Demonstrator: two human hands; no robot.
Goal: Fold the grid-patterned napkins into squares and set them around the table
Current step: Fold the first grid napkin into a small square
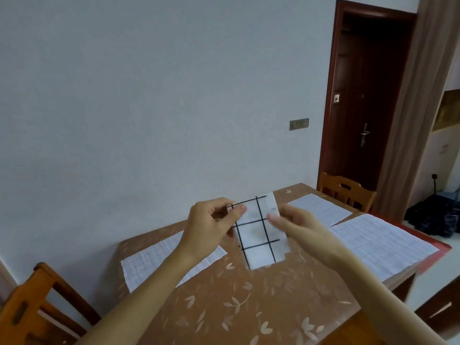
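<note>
The left hand [209,227] pinches the upper left corner of the bold-grid napkin [258,235], which hangs over the table [249,307]. The right hand [296,225] pinches its upper right edge. The napkin looks light, limp and easily torn, so gentle corner grips suit it best.

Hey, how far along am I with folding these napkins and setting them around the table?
Early on. Done: no folded square lies on the table yet. In hand: the left hand and right hand pinch the top of a black-grid napkin, folded to a tall strip, not a square. Left: squaring and placing it. Three pale gridded sheets lie flat and open along the table's edges.
</note>
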